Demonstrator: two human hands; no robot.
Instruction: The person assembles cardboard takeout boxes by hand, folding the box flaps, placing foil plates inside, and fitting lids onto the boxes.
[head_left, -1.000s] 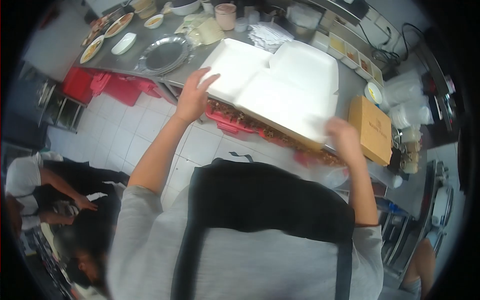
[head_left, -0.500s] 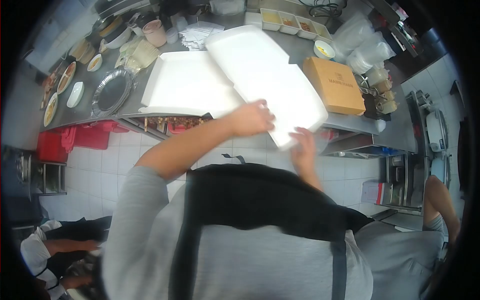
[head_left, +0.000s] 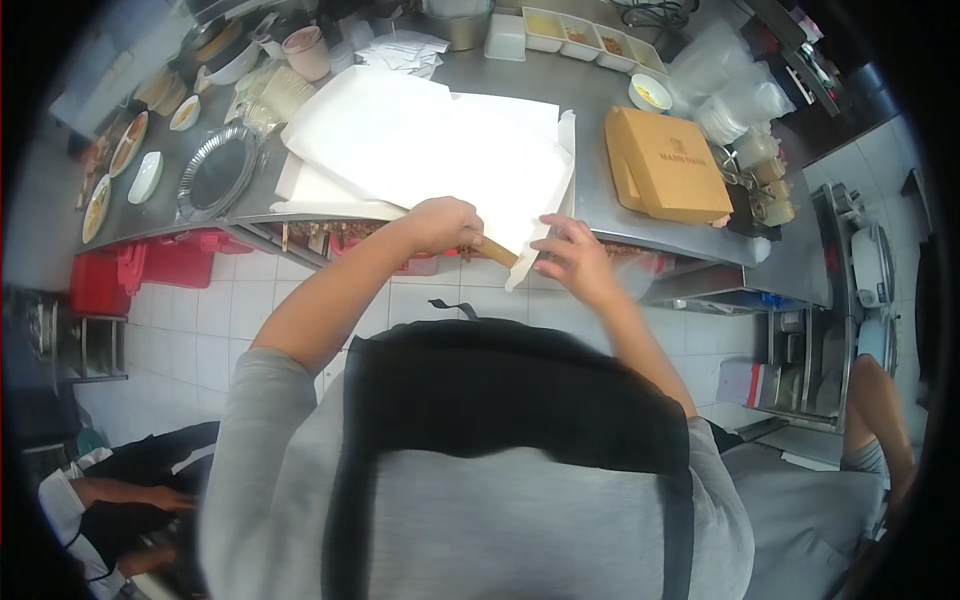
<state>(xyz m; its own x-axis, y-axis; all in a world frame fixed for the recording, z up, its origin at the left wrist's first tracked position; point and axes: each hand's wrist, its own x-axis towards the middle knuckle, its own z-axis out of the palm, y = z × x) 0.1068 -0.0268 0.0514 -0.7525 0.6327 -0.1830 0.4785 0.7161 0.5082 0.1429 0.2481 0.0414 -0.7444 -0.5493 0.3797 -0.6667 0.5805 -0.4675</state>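
Note:
An unfolded cardboard box [head_left: 440, 140], white inside and brown outside, lies spread over the steel counter. Beneath it, the edges of another white-lined box [head_left: 305, 188] show at the left. My left hand [head_left: 447, 224] is closed on the near edge of the upper box, its fingertips partly hidden. At the near right corner, where a narrow brown-backed flap sticks out, my right hand [head_left: 580, 260] has its fingers apart, with the fingertips at the cardboard edge.
A closed brown printed box [head_left: 670, 165] sits on the counter [head_left: 590, 200] at right. Food tubs [head_left: 582, 42] and a small white bowl [head_left: 650, 93] stand behind. Foil-like tray [head_left: 217, 172], dishes and a pink cup [head_left: 306, 52] are at left. Another person's arm [head_left: 135, 492] shows lower left.
The upper box has swung left and now lies over the other one. My left hand has shifted slightly left, my right hand also left, to the box's near corner.

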